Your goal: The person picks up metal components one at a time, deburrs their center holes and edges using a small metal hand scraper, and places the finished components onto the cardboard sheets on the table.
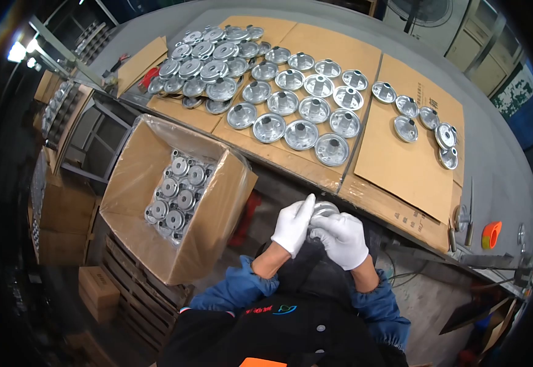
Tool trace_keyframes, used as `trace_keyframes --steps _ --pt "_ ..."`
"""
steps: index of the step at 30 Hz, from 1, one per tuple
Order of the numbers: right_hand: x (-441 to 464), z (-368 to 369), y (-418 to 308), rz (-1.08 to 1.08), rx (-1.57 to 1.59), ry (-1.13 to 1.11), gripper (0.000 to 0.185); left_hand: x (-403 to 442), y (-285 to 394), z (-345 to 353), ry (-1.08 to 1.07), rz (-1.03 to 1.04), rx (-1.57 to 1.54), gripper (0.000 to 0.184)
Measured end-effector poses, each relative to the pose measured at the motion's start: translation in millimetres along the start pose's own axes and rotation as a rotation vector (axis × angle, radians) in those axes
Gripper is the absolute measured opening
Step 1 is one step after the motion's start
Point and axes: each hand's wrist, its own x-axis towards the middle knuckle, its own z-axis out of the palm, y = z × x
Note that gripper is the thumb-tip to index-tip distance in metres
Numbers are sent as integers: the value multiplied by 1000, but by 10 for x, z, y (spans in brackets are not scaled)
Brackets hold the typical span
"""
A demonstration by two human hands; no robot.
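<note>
Both hands wear white gloves and meet around one round silver metal part in front of the table's near edge. My left hand holds its left side, with fingers pointing up. On the right side my right hand is closed on the same part, its fingers bent over it. The hands cover much of the part. Beyond them, rows of similar metal parts lie on cardboard, and stacked ones stand at the left. Several more rest on the right cardboard sheet.
An open, plastic-lined carton with several metal parts inside stands at the left on a wooden pallet. An orange tape roll and thin tools lie at the table's right. A smaller closed box sits at the lower left.
</note>
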Motion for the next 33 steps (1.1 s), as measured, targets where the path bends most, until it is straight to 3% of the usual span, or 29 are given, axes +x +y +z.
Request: trace_keyframes --steps 1,2,3,4,7,8,9,10,11,12,13,15,17,19,22,25,27,29,31,33 --pt "-32 44 49 23 182 50 17 -1 14 -6 10 93 209 26" --pt "-130 80 93 197 325 98 12 -9 32 14 47 406 472 24" --pt "-137 -29 -2 551 549 99 12 -31 58 34 89 721 731 23" --pt "-194 -29 63 542 576 220 12 -48 112 22 93 825 998 23" --pt "-233 -1 146 425 503 427 16 57 10 53 192 786 883 23" --pt "-195 3 125 224 289 377 16 75 -43 64 152 696 713 23" --pt "-124 -5 66 26 74 318 17 53 -58 93 70 545 476 22" --pt "86 -6 -29 -144 27 219 22 47 -75 90 -18 258 105 22" --pt "87 50 -64 -159 -213 137 22 47 -75 65 -101 -31 -264 22" --pt "52 52 -57 -171 -94 76 18 37 42 16 -76 -64 -260 24" --pt "-13 53 -37 -188 27 12 15 132 70 53 92 -16 -358 29" --pt "-383 191 111 124 552 -262 9 222 196 -115 70 63 -574 33" --pt "-597 311 138 271 488 -366 11 242 244 -252 20 109 -603 35" --pt "-611 328 162 286 429 -403 13 194 309 -255 15 106 -588 35" --pt "-546 222 135 537 541 -174 11 181 256 -257 23 62 -570 38" --pt "-509 209 184 439 518 121 10 167 258 -226 -3 54 -553 39" --pt "-480 127 196 430 432 138 8 145 293 -188 -20 63 -558 39" --pt "-455 107 253 166 134 255 13 134 314 -158 -12 94 -572 35" --pt "-299 19 135 144 107 261 14 136 288 -145 -15 88 -559 35" --pt "-89 -15 44 -63 -163 318 16 127 257 -126 -19 80 -545 35"
